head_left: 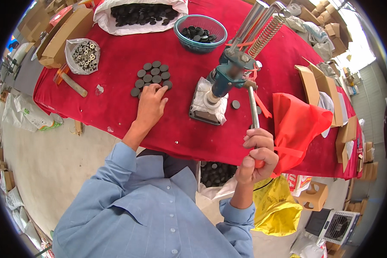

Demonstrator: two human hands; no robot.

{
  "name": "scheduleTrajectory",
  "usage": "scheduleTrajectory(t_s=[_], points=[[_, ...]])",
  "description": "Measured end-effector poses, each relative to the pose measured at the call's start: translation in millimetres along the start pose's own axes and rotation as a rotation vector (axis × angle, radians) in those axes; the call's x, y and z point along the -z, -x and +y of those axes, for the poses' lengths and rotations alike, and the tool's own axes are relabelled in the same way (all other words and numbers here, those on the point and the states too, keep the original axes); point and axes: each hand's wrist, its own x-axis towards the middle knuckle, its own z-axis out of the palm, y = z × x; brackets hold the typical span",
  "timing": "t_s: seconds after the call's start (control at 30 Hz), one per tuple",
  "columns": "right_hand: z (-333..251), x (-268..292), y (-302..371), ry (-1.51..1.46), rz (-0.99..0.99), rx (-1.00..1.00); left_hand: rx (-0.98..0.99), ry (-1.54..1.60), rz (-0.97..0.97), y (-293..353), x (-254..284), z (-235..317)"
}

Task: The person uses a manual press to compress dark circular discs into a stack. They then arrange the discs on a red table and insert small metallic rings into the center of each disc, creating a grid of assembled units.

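Observation:
My left hand [150, 105] is at the near edge of a cluster of round black discs [156, 79] on the red-covered table. Its fingertips rest on or just above the nearest pieces, with the fingers apart and nothing visibly held. On the right, my right hand [260, 155] is wrapped round the red-ended metal lever [253, 107] of a green hand press [223, 78]. White wrapping covers the press's base [206, 117]. One loose black disc [235, 104] lies just right of that base. What sits under the press head cannot be made out.
At the back are a white sack [104, 19] of black pieces and a teal bowl [180, 42] of more. Left lie a bag of metal rings [86, 56] and a wooden-handled tool [75, 85]. A red cloth bag [294, 124] stands beside the lever.

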Motion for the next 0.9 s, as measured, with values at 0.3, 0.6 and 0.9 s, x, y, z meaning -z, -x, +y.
scheduleTrajectory(t_s=[0.3,0.6,0.9], points=[[5,-13,34,0.036,0.086,-0.005,0.001,0.067,0.028,24,18,-12],[-9,1,-93,-0.053,0.108,-0.165,0.012,0.538,-0.05,-21,-18,83],[-9,-5,-123,-0.044,0.185,-0.303,-0.052,0.532,-0.007,-43,-45,107]])
